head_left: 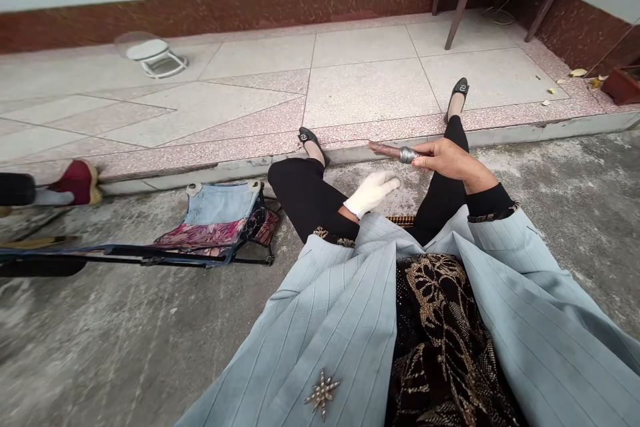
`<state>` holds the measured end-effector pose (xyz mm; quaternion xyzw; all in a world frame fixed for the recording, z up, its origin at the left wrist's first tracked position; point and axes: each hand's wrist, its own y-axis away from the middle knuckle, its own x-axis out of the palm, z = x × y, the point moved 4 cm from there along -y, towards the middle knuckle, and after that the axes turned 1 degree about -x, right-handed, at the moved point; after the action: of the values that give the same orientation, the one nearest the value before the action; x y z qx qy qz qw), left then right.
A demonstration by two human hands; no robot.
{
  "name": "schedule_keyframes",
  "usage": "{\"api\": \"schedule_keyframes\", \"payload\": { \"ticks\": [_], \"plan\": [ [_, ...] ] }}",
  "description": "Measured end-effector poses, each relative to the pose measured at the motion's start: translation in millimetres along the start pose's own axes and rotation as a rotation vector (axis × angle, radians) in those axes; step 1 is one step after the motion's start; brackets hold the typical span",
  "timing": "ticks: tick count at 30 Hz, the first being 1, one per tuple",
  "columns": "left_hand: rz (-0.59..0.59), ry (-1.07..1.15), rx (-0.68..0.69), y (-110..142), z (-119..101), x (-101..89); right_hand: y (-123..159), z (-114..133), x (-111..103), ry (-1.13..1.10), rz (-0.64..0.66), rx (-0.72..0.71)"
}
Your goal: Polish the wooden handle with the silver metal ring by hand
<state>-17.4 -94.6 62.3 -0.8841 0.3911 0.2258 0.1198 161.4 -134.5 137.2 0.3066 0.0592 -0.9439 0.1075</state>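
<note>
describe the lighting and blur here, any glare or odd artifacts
Head view: soft, even light, no strong glare; in the head view, the concrete smears towards the lower left and a translucent ghost shape sits beside the white stool; in the head view, the right hand and its silver-banded stick look sharper.

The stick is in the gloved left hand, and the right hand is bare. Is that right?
Not quite: the head view shows the stick in the right hand, which is indeed bare. The left hand is gloved, as you say.
</note>
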Motion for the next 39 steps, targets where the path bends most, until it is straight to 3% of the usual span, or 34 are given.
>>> {"api": "schedule_keyframes", "payload": {
  "ticks": [8, 13, 15, 18, 21, 23, 25, 27, 30, 32, 35, 39],
  "plan": [
    [0.083, -0.432, 0.077, 10.0, -2.5, 3.6, -2.9, -15.0, -0.5, 0.189, -0.082, 0.076],
    [0.088, -0.717, 0.102, 12.4, -7.1, 1.4, -2.8, -17.1, -1.2, 0.470, -0.044, 0.174],
    [0.080, -0.805, 0.122, 13.0, -11.0, -0.9, -1.7, -17.3, 0.8, 0.591, 0.049, 0.250],
    [0.100, -0.825, 0.187, 10.3, -19.9, -6.8, 2.0, -17.9, 10.7, 0.617, 0.320, 0.309],
    [0.144, -0.645, 0.276, 2.9, -29.7, -14.1, 10.4, -13.8, 23.6, 0.374, 0.636, 0.236],
    [0.160, -0.406, 0.299, -3.0, -32.6, -17.5, 14.6, -6.0, 24.4, 0.141, 0.700, 0.119],
    [0.090, -0.139, 0.249, -8.4, -29.8, -19.9, 13.3, 1.3, 14.9, -0.076, 0.545, 0.008],
    [0.000, 0.035, 0.162, -10.6, -22.8, -17.9, 9.5, 2.7, -0.4, -0.225, 0.264, -0.039],
    [0.048, 0.034, 0.099, -7.2, -16.6, -4.6, 5.3, -5.1, -14.0, -0.298, -0.038, -0.007],
    [0.118, -0.074, 0.098, -3.1, -16.2, 2.4, 2.3, -13.0, -14.3, -0.294, -0.119, 0.038],
    [0.121, -0.320, 0.075, 1.3, -16.2, 2.5, -1.6, -24.5, -9.7, -0.208, -0.176, 0.116],
    [0.106, -0.525, 0.055, 3.5, -16.8, -1.9, -3.5, -29.5, -4.9, 0.239, -0.184, 0.214]
  ]
}}
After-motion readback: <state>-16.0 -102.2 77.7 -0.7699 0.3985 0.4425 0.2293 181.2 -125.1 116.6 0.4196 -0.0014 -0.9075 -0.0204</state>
